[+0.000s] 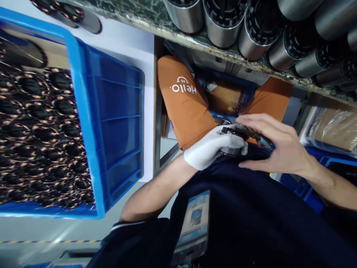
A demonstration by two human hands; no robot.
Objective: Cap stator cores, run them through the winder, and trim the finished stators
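My left hand [208, 147], in a white glove, is closed around a dark slotted motor stator [229, 150] with metal sides, held over my lap. My bare right hand [281, 145] is beside it, closed around pliers [263, 141] with dark and blue-grey handles. The tool points left toward the stator's upper rim; its jaws are partly hidden, and I cannot tell whether they touch it. Under the hands, between the knees, is a blue bin [248, 89] with a brown bottom and copper-coloured scraps along one side.
A large blue crate [83, 123] on the left holds many copper-wound stators [46, 133]. Steel cylinders [223, 31] line the bench edge [145, 18] in front. A plastic-wrapped carton [334, 126] sits at right. A badge [193, 223] hangs over my dark shirt.
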